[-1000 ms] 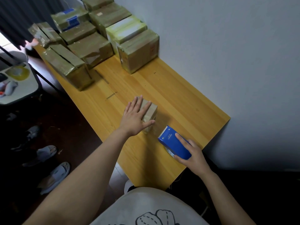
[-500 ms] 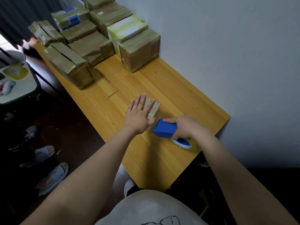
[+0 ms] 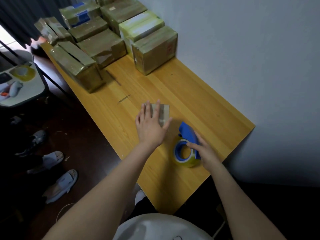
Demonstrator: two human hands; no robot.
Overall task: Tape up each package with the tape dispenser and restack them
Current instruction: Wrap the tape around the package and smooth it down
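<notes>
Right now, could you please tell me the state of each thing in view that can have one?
small package: flat on the table, pinned under the left hand.
left hand: open, palm down.
tape dispenser: tilted, roll on the table, beside the package.
right hand: closed on the dispenser.
stacked packages: taped shut, at the far end.

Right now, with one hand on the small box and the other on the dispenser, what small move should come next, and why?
Probably pull the tape dispenser further toward the body. The left hand pins the small box, and the right hand holds the dispenser just off its near side, so tape seems to be mid-run.
</notes>
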